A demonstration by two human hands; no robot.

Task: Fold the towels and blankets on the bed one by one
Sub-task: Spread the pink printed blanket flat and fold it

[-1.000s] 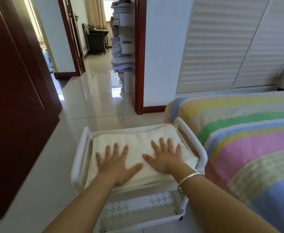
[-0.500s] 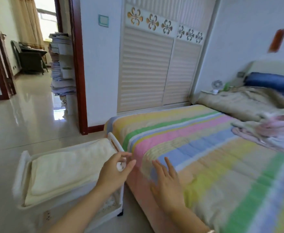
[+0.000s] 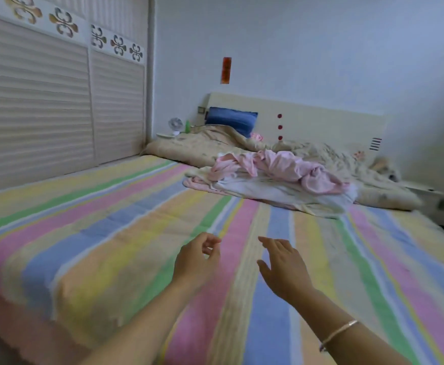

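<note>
Head view: hands (image 3: 197, 259) (image 3: 284, 270) now over bed (image 3: 110, 233), off the cart.

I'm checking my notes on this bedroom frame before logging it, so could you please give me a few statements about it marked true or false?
1. The left hand and right hand both hold nothing. True.
2. The pink cloth lies neatly folded. False: it is crumpled in a heap atop white cloth.
3. The bracelet is on the left wrist. False: it is on the right wrist.
4. A blue pillow sits by the headboard. True.
5. The right hand touches the heap. False: the heap lies farther up the striped bedspread, apart from both hands.
</note>
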